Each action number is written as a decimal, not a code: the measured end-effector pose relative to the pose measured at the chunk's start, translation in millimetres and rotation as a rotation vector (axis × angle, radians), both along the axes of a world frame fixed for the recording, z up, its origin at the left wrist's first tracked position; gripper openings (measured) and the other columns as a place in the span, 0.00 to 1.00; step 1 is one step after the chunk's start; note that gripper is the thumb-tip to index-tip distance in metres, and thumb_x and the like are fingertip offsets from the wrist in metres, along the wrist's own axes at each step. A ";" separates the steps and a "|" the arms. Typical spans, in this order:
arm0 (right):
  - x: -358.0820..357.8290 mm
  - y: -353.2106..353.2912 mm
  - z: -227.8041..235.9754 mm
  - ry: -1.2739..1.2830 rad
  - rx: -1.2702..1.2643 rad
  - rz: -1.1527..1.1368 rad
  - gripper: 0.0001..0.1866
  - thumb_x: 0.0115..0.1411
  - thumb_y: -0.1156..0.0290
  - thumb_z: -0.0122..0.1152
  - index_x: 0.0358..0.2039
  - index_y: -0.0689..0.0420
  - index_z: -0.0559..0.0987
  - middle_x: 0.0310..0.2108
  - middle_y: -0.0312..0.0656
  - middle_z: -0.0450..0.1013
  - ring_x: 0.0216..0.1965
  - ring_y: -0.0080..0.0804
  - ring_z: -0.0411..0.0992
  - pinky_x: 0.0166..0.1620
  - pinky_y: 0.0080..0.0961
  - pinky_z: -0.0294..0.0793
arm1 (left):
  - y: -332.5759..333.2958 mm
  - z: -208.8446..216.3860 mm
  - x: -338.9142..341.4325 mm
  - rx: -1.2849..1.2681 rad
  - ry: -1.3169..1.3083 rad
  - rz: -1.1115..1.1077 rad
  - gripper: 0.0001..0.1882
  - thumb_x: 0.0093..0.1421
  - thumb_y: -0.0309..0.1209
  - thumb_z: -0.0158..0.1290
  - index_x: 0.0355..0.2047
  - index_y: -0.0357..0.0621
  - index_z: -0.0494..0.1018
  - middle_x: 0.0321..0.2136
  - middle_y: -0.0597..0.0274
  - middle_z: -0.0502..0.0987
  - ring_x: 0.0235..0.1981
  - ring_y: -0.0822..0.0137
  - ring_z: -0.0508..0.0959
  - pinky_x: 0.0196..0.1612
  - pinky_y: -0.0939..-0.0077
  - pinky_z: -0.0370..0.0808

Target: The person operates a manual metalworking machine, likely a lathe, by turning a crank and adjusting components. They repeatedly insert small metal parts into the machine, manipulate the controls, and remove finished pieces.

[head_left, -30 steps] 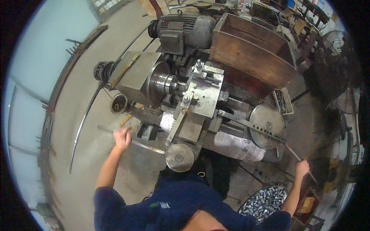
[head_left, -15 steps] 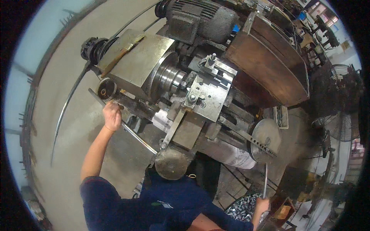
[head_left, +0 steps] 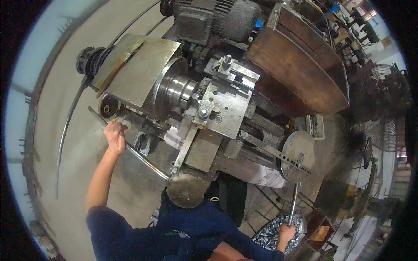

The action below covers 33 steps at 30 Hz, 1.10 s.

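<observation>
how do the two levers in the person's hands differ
The left lever slants up and left from the smaller metal disc; the right lever runs nearly straight down the picture from the larger metal disc. The left lever juts well past the left hand; none of the right lever can be seen beyond the right hand. Both are slim metal bars, each gripped by one hand.

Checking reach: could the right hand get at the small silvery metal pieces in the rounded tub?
Probably not while the right hand grips the shiny metal rod; otherwise, the silvery metal pieces look uncovered.
</observation>
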State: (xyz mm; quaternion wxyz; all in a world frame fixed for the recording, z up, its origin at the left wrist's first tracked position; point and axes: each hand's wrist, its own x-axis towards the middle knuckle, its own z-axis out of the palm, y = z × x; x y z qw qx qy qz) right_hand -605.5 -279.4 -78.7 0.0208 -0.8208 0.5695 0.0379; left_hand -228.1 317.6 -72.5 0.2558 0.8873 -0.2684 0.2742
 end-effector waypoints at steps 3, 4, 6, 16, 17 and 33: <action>-10.4 -28.8 -14.8 -0.031 0.095 0.005 0.18 0.36 0.65 0.54 0.30 0.60 0.77 0.24 0.54 0.71 0.29 0.52 0.70 0.35 0.43 0.68 | 1.6 0.9 -0.8 0.029 0.006 -0.009 0.09 0.45 0.31 0.43 0.19 0.36 0.68 0.16 0.54 0.66 0.18 0.54 0.66 0.25 0.65 0.61; -13.5 -39.4 -20.1 -0.012 0.025 0.076 0.18 0.36 0.65 0.54 0.29 0.60 0.77 0.24 0.54 0.71 0.28 0.52 0.70 0.34 0.43 0.68 | 0.9 1.9 -1.6 0.034 0.009 -0.008 0.10 0.45 0.31 0.43 0.19 0.36 0.68 0.16 0.54 0.67 0.18 0.54 0.66 0.25 0.65 0.61; -1.1 -50.8 -8.7 -0.025 0.033 0.183 0.16 0.35 0.64 0.55 0.24 0.61 0.76 0.23 0.54 0.71 0.27 0.53 0.69 0.32 0.43 0.67 | 1.2 3.4 -4.1 0.052 0.023 0.002 0.11 0.46 0.32 0.42 0.19 0.37 0.68 0.16 0.54 0.67 0.18 0.54 0.66 0.25 0.65 0.61; 0.8 -106.7 -17.1 0.032 -0.157 0.267 0.18 0.36 0.62 0.56 0.28 0.60 0.77 0.23 0.52 0.70 0.26 0.53 0.68 0.31 0.44 0.67 | -2.0 4.9 -2.6 0.090 0.106 -0.003 0.11 0.47 0.32 0.41 0.20 0.36 0.68 0.16 0.53 0.68 0.18 0.54 0.66 0.24 0.64 0.62; -3.9 -95.0 -23.0 0.014 -0.185 0.276 0.18 0.37 0.62 0.56 0.28 0.60 0.77 0.23 0.52 0.70 0.26 0.53 0.69 0.31 0.43 0.68 | -0.8 4.1 -4.3 0.090 0.114 0.008 0.11 0.47 0.32 0.41 0.20 0.36 0.68 0.16 0.54 0.68 0.18 0.54 0.66 0.24 0.64 0.63; 5.1 -0.7 0.7 -0.169 0.143 -0.023 0.16 0.37 0.64 0.56 0.23 0.65 0.75 0.20 0.54 0.70 0.25 0.52 0.69 0.31 0.42 0.65 | -4.4 6.8 -1.2 0.077 0.070 0.026 0.09 0.44 0.29 0.42 0.21 0.37 0.70 0.19 0.52 0.70 0.21 0.51 0.68 0.27 0.62 0.64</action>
